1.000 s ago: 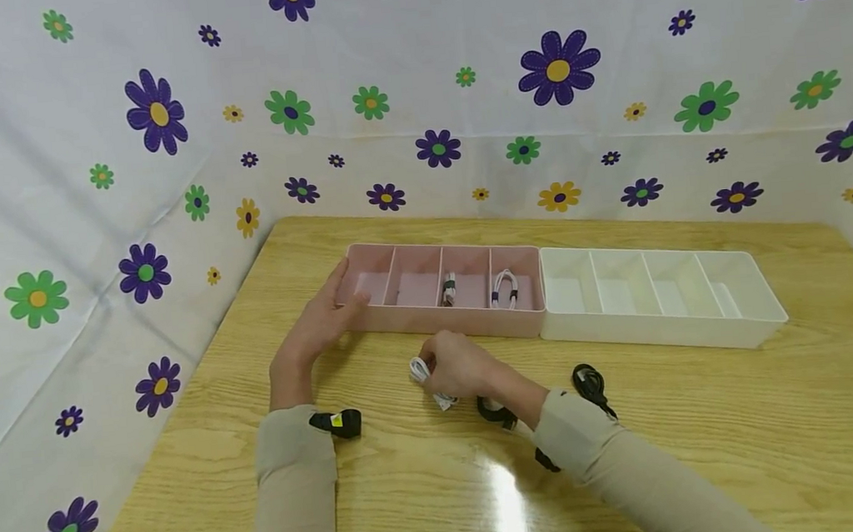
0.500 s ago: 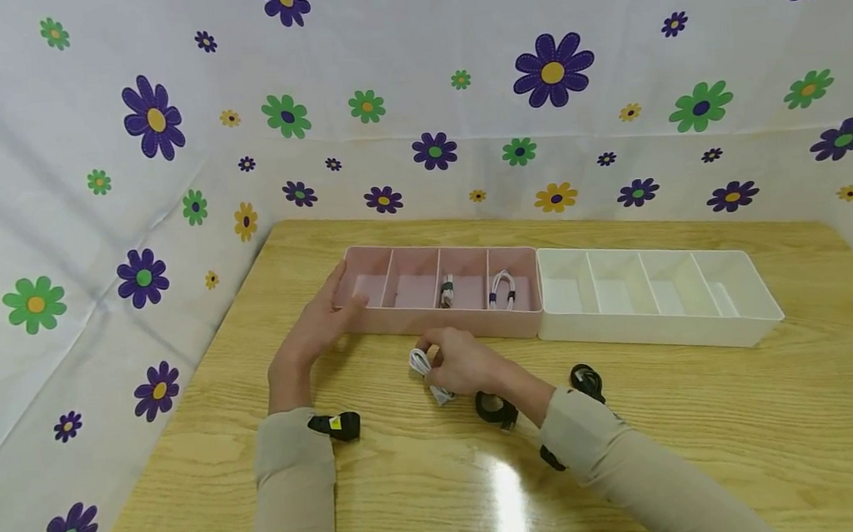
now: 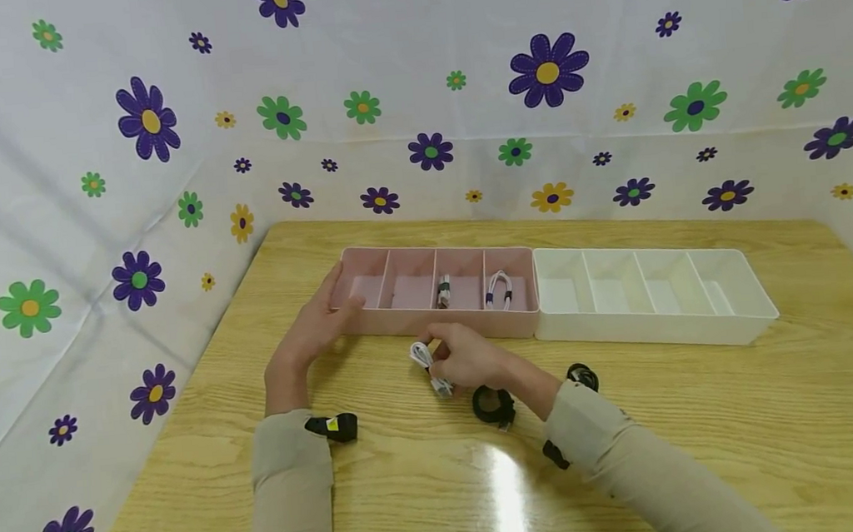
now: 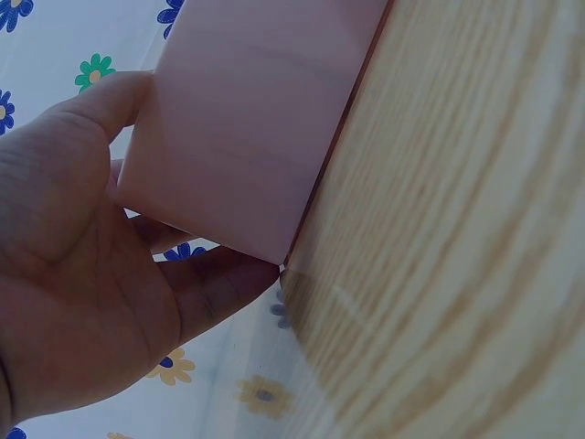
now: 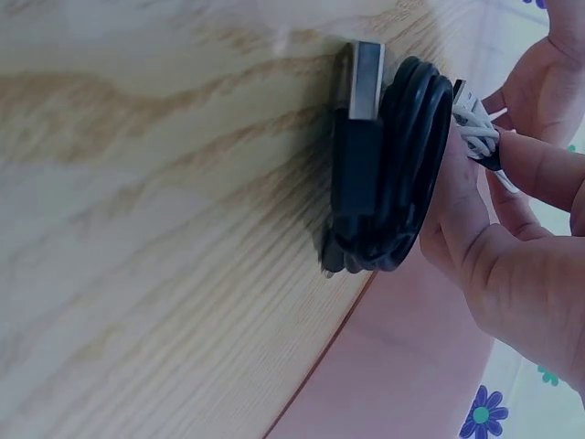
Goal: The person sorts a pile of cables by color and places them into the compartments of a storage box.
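My right hand pinches a bundled white cable in front of the pink divided box. In the right wrist view, thumb and fingers close on the white cable at its dark tie, and a metal plug sticks out of the bundle. My left hand grips the left end of the box, thumb over the front rim and fingers along the end wall. Two bundled white cables, one in the third compartment and one in the fourth, lie inside the box.
A coiled black USB cable lies on the table just below my right hand. Another black cable is partly hidden behind the right sleeve. The white divided box abuts the pink one's right end. Flowered cloth hangs behind the table.
My right hand's hold on the white cable has shifted slightly, turning the bundle so more of it shows. My left hand stays at the pink box's end.
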A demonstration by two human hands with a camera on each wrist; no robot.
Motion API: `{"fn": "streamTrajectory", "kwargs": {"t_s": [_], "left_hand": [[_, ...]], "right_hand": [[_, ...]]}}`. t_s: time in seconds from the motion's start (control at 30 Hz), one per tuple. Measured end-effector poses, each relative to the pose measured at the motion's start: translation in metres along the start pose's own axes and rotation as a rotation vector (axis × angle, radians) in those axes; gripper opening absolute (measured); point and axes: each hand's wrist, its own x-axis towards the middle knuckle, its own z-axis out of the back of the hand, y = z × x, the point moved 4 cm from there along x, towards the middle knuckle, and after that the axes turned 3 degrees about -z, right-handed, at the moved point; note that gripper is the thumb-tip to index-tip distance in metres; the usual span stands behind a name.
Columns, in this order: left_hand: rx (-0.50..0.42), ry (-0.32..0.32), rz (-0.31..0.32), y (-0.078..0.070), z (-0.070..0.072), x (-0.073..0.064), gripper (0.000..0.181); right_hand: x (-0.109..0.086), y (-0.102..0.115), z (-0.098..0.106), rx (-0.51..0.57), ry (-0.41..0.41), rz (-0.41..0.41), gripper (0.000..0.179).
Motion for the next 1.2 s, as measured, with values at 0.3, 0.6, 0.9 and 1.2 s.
{"fn": "streamTrajectory", "kwargs": {"t_s": [0.3, 0.6, 0.9, 1.2], "left_hand": [[0.005, 0.005, -0.001, 0.0, 0.0, 0.0, 0.074], [-0.008, 0.001, 0.004, -0.001, 0.0, 0.0, 0.075], [-0.009, 0.003, 0.003, 0.0, 0.0, -0.001, 0.075], [-0.015, 0.003, -0.008, 0.0, 0.001, 0.0, 0.073]], "right_hand": [[0.001, -0.002, 0.009, 0.11, -0.032, 0.027, 0.032], [0.0, -0.002, 0.018, 0.262, -0.051, 0.038, 0.039], [0.001, 0.0, 0.019, 0.334, -0.086, 0.04, 0.039], [0.004, -0.002, 0.021, 0.408, -0.108, 0.039, 0.036]]}}
